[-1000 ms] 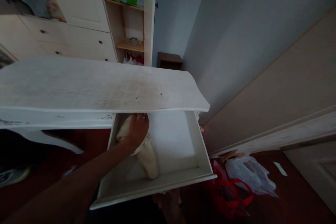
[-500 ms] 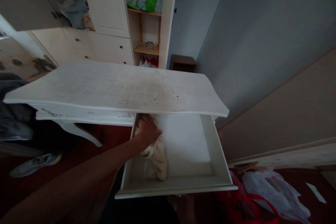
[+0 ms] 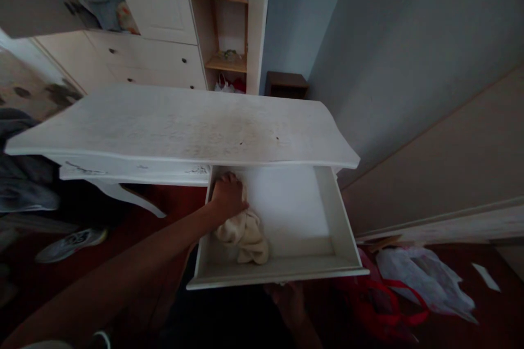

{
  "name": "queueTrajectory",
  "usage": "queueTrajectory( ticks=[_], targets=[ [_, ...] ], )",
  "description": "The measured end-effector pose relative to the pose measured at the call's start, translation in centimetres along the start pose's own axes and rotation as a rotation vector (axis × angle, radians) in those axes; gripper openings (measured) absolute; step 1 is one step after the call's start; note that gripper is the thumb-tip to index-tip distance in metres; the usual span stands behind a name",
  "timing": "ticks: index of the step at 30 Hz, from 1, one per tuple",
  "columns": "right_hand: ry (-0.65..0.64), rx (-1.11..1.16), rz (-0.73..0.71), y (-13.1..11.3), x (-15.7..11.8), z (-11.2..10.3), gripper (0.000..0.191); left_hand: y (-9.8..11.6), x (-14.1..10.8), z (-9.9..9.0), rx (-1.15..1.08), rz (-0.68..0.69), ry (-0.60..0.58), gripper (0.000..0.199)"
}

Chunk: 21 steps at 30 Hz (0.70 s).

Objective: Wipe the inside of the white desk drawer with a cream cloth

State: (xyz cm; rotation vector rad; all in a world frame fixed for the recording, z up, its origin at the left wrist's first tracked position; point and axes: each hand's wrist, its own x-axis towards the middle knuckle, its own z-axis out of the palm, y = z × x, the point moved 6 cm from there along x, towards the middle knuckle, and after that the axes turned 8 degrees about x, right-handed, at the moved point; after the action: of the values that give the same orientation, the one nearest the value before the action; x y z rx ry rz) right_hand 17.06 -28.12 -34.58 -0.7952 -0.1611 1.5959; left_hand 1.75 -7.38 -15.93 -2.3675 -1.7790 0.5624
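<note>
My left hand (image 3: 229, 195) is inside the open drawer (image 3: 346, 226), near its left back corner. Its fingers press down on a crumpled cream cloth (image 3: 248, 237), gripping part of it. The rest of the cloth spreads toward the drawer's front, along the left side. Below the drawer's front panel, at the middle, is my right hand (image 3: 290, 301). It is dim, and its fingers are partly hidden beside the panel's lower edge. The drawer is pulled out of a white table (image 3: 164, 120) whose top carries dark smudges and small specks.
Behind the table stands a white wardrobe (image 3: 159, 5) with open shelves holding bags. A grey wall (image 3: 388, 65) rises on the right. On the red floor lie a red bag (image 3: 368, 305), a white plastic bag (image 3: 426, 278) and a shoe (image 3: 71, 245) at left.
My left hand has shifted slightly within the drawer, and the cloth under it has bunched up, its front end moving right and backward. More of my right hand shows below the drawer.
</note>
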Motion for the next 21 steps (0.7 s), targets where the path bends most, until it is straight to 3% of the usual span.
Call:
queueTrajectory(
  ticks=[8,13,18,21],
  targets=[
    [0.028,-0.021,0.031,-0.5,-0.1,0.2,0.039,1.1,-4.7,1.8,-0.131,0.286,-0.123,0.080],
    [0.037,-0.019,0.028,-0.3,0.0,0.4,0.033,1.1,-5.9,2.7,-0.261,0.327,-0.193,0.080],
    [0.019,-0.050,0.002,-0.3,-0.1,0.8,0.035,3.6,-6.0,3.0,-0.323,0.348,-0.073,0.062],
    [-0.006,-0.062,-0.008,-0.4,0.0,1.1,0.038,6.5,-5.6,2.1,-0.400,0.486,0.008,0.060]
  ],
)
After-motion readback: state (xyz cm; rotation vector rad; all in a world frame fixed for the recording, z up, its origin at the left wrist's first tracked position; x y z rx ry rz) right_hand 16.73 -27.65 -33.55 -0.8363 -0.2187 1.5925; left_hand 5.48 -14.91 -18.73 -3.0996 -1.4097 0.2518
